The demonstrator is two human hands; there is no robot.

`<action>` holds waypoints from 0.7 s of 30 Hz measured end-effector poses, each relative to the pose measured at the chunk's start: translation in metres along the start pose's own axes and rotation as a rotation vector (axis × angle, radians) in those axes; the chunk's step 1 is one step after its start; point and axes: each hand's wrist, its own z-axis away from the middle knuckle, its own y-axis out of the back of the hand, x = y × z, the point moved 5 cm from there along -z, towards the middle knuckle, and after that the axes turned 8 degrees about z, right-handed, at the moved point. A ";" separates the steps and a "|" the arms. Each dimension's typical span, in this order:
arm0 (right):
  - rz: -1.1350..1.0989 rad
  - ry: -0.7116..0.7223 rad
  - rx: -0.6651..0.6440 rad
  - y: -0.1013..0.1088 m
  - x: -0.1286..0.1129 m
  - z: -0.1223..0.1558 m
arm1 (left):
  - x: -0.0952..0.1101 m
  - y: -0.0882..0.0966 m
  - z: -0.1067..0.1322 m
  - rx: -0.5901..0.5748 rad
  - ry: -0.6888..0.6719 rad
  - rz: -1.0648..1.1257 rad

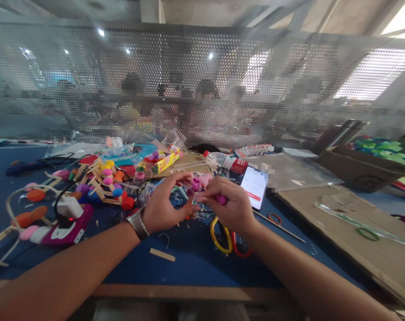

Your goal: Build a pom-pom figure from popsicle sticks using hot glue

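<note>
My left hand (164, 203) curves its thumb and fingers around a small magenta clay-like piece (196, 183) with a hollow-looking top. My right hand (227, 203) meets it from the right, thumb and forefinger pinched close to the left thumb tip. Tucked in the curled right fingers is a purple lump of clay (221, 199). Whatever sits between the pinching fingertips is too small to make out. Just below the right hand lie scissors with yellow and red handles (221, 236); their blades are hidden. A flat wooden stick (162, 254) rests on the blue tabletop nearer to me.
Wooden-stick models with coloured clay balls (104, 180) crowd the left, beside a purple power strip (70, 227). A lit phone (253, 187) and a red-labelled bottle (234, 164) lie beyond my right hand. Cardboard (349, 223) covers the right side. A perforated screen (175, 58) stands behind.
</note>
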 end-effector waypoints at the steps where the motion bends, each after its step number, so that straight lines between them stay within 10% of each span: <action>1: 0.000 0.001 -0.010 -0.001 0.000 0.001 | 0.000 0.000 0.000 -0.002 0.000 -0.015; 21: 0.103 0.136 -0.183 0.001 -0.010 0.002 | -0.003 -0.002 0.003 -0.012 0.024 0.033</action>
